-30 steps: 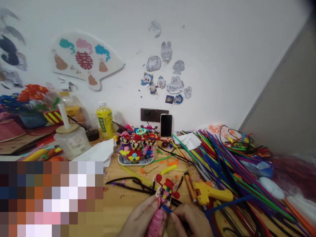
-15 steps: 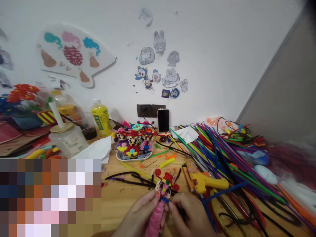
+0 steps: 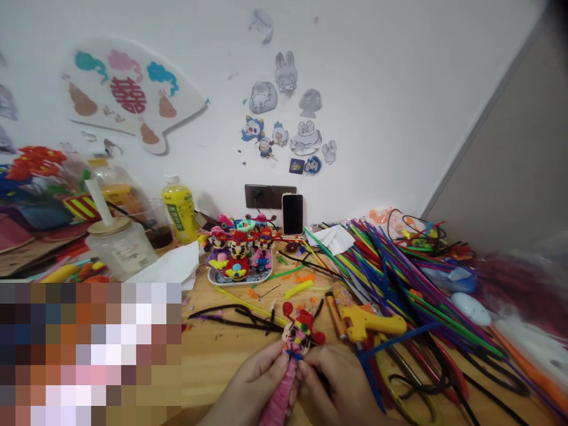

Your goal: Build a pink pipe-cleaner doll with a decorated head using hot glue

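Note:
Near the front edge of the table I hold a pipe-cleaner doll with a red hat, a pale face and a long pink body. My left hand is closed around the pink body from the left. A short blue pipe cleaner lies across the doll's neck. My right hand is closed in a pinch at its right end, close against the doll; its fingertips are partly hidden. Beyond my hands, several finished-looking dolls stand on a small white tray.
A yellow glue gun and yellow-handled scissors lie right of my hands. Bundled coloured pipe cleaners spread behind them. Black stems lie in front. A phone, a bottle and a jar stand at the back.
The blue pipe cleaner now sits closer across the doll's neck, and my right fingers have drawn in nearer to it. The doll stays in my left hand. The view has shifted slightly.

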